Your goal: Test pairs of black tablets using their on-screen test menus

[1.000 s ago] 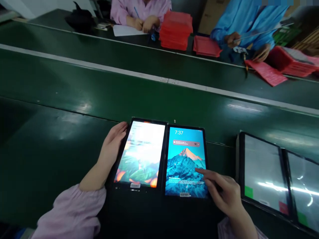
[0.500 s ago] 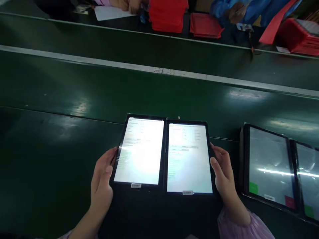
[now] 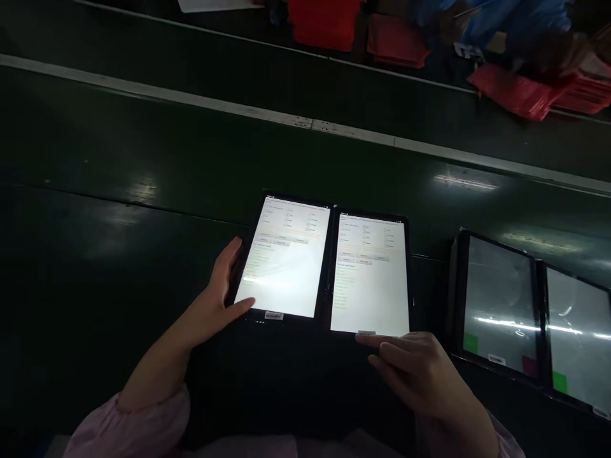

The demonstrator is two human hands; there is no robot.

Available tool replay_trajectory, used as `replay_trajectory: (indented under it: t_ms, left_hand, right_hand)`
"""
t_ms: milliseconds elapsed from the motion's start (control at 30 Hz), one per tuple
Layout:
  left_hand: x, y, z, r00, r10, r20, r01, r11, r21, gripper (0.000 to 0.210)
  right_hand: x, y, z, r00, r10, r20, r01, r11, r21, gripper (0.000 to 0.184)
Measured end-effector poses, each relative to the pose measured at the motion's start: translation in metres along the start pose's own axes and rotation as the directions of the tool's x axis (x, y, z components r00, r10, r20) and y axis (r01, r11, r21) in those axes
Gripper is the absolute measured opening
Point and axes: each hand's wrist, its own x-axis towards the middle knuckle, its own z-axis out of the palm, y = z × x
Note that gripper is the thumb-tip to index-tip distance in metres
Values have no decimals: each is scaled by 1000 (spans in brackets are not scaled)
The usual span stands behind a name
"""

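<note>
Left tablet [image 3: 291, 261] and right tablet [image 3: 372, 280] lie lit, side by side on dark green bench [image 3: 95, 286] | left hand [image 3: 219, 296] spread at left tablet's edge, cannot tell if gripping | right hand [image 3: 420, 369] loosely curled, holding nothing, at right tablet's bottom | pale strip [image 3: 191, 97] beyond | red stack [image 3: 322, 24], blue sleeve [image 3: 529, 22] across

I am wearing dusky pink sleeves [image 3: 133, 425], plain and roomy.
The left one is billowing in soft creases and puckering at the cuff [image 3: 155, 406], partway up my forearm; a narrow strip of right sleeve [image 3: 506, 440] is showing in similar pink, and my fingers [image 3: 228, 257] are going bare.
</note>
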Motion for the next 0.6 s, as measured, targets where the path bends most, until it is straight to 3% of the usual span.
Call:
replay_trajectory:
  t_ms: [100,167,233,333,467,600]
  left_hand:
    - [-2,6,-2,997,4,81,-20,980,200,121]
    - [0,12,1,998,16,66,-34,956,290,121]
    - [6,17,6,1000,13,-2,-12,945,326,119]
    - [14,20,9,992,-36,-120,64,969,238,105]
    - [15,16,3,994,-102,-31,102,995,5,103]
    - [13,10,-5,993,-113,-17,113,994,-1,102]
  right_hand:
    - [-1,4,0,984,39,-172,-63,989,-137,48]
    - [-2,7,-2,958,55,-280,-100,984,-148,45]
    - [-3,6,-4,947,64,-313,-103,989,-107,42]
    - [-3,2,-3,956,60,-286,-79,995,-56,41]
    - [-2,-4,2,986,35,-161,-32,999,19,39]
    - [-4,-6,3,997,23,-75,-19,998,53,37]
